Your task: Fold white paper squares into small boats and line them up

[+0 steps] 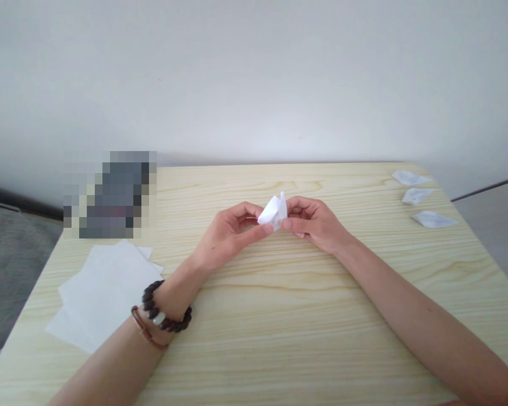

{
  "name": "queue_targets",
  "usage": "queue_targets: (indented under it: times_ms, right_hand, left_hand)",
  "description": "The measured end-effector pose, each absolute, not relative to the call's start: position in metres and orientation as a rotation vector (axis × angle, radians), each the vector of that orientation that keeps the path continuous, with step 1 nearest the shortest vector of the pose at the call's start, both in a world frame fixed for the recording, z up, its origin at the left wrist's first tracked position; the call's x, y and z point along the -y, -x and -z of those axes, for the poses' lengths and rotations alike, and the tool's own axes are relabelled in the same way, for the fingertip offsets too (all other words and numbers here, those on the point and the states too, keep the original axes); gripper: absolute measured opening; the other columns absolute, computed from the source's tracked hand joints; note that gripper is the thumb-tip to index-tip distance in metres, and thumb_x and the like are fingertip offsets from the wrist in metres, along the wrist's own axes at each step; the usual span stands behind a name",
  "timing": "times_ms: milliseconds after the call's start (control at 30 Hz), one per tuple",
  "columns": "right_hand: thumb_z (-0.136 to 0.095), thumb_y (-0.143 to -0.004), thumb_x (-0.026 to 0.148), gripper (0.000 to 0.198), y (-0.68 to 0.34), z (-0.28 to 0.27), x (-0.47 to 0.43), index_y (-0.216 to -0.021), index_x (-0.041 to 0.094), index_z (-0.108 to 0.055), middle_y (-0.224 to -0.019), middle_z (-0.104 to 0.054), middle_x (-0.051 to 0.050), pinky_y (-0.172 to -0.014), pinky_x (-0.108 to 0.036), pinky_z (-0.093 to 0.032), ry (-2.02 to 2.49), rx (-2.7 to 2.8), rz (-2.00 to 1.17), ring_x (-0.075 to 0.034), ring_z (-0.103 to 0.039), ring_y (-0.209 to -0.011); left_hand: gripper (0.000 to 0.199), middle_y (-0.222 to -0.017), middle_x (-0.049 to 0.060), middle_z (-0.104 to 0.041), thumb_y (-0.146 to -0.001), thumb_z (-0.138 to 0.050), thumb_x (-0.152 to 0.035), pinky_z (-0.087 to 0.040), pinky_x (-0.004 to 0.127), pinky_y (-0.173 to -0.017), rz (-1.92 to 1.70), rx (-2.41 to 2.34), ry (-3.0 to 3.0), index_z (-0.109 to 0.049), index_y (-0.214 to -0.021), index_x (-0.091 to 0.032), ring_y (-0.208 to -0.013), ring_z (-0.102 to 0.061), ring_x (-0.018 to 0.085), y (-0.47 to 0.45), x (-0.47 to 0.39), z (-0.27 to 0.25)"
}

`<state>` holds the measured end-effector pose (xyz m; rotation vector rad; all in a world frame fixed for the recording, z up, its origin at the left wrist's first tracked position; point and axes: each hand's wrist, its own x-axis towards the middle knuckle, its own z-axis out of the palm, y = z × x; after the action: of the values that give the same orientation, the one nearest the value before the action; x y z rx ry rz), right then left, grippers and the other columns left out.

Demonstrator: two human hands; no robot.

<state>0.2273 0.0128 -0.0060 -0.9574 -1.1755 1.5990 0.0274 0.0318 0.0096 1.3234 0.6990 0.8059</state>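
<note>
Between my two hands, above the middle of the table, is a small piece of folded white paper (273, 212) with a thin point sticking up on its right side. My left hand (232, 231) pinches its left and lower edge between thumb and fingers. On the other side, the thumb and fingers of my right hand (311, 223) close on its right edge. The far side of the fold is hidden. Two bracelets, one of dark beads (152, 310), circle my left wrist.
Loose white paper sheets (105, 287) overlap at the left of the wooden table (288, 338). Behind them lies a pixelated dark object (114, 197). Three folded white paper pieces (417, 195) lie in a column near the right edge. A pale wall (279, 84) stands behind the table.
</note>
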Motion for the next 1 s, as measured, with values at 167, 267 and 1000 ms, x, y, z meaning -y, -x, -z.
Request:
queue_targets:
  times_ms: [167,267,1000]
  right_hand:
    - [-0.078,-0.072,0.033,0.018,-0.2296,0.004,-0.0121,-0.082,0.02,-0.071,-0.052,-0.049,0.007,-0.04,-0.019,-0.025,0.96,1.28,-1.596,-0.004,-0.033,-0.044]
    - [-0.074,-0.076,0.036,0.017,-0.2302,0.0024,-0.0118,-0.084,0.02,-0.072,-0.054,-0.047,0.007,-0.041,-0.02,-0.025,0.942,1.338,-1.578,-0.005,-0.033,-0.045]
    - [-0.067,-0.084,0.035,0.016,-0.2277,-0.001,-0.0108,-0.077,0.021,-0.069,-0.091,-0.054,0.001,-0.05,-0.021,-0.033,0.925,1.454,-1.482,-0.004,-0.039,-0.057]
  left_hand:
    - [0.019,-0.085,0.003,-0.065,-0.075,-0.075,-0.03,-0.046,0.029,-0.081,-0.776,-0.763,-1.395,-0.065,-0.081,-0.015,-0.084,-0.059,0.016,-0.0268,-0.0309,-0.0095]
    - [0.02,-0.087,0.005,-0.066,-0.075,-0.074,-0.032,-0.046,0.03,-0.082,-0.753,-0.787,-1.416,-0.067,-0.081,-0.014,-0.086,-0.06,0.018,-0.0264,-0.0308,-0.01]
    - [0.018,-0.084,0.001,-0.069,-0.073,-0.078,-0.021,-0.051,0.025,-0.077,-0.873,-0.631,-1.217,-0.066,-0.086,-0.015,-0.08,-0.064,0.013,-0.0269,-0.0341,-0.0035]
